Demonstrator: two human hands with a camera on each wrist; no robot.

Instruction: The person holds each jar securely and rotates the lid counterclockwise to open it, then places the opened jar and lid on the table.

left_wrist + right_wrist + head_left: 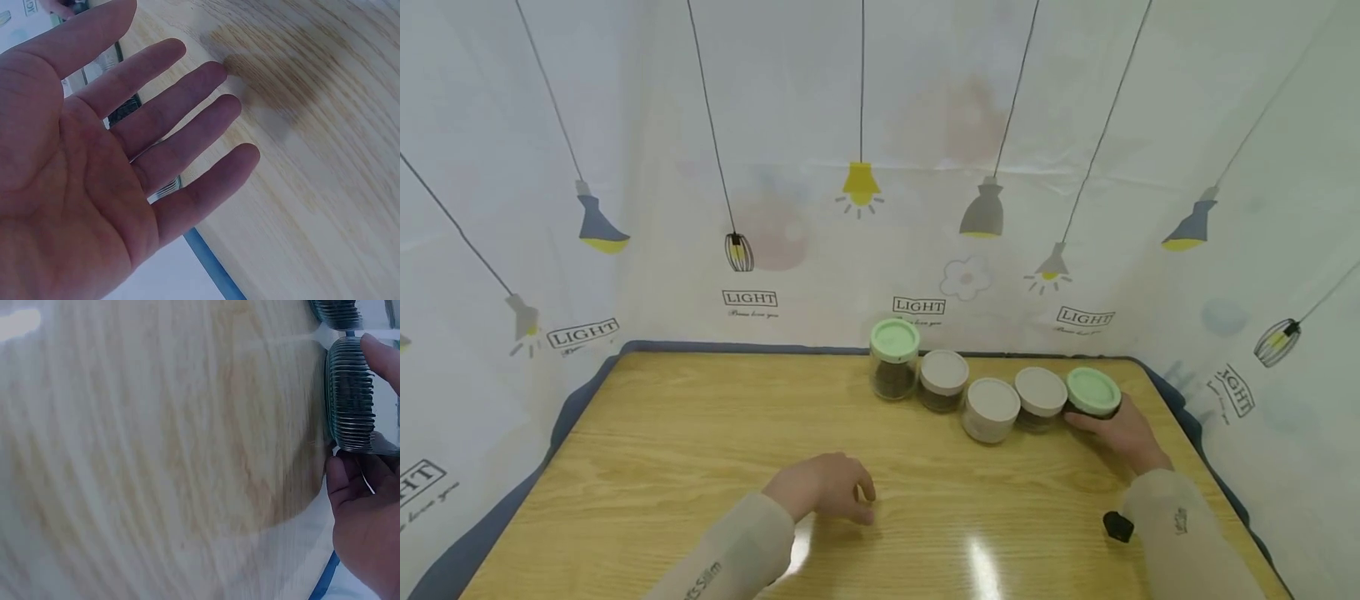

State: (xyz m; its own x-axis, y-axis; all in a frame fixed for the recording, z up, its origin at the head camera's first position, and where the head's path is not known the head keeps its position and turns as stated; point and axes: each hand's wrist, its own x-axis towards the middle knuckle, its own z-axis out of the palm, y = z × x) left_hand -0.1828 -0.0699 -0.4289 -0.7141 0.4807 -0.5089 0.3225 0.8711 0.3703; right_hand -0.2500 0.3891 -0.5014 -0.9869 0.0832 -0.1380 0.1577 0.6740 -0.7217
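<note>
At the right end of a row of jars, my right hand (1122,432) grips a clear jar with a light green lid (1093,391). In the right wrist view, the thumb and fingers of that right hand (367,515) lie on either side of the jar (351,394), which looks ribbed with dark contents. My left hand (827,487) is over the near middle of the table, holding nothing. Its fingers are spread and relaxed in the left wrist view, where the palm of the left hand (94,162) shows.
Left of the gripped jar stand three white-lidded jars (991,409) and a taller green-lidded jar (893,358) with dark contents. A small black object (1118,527) is beside the right sleeve. The wooden table (715,417) is bordered by a hanging cloth (820,250) printed with lamps.
</note>
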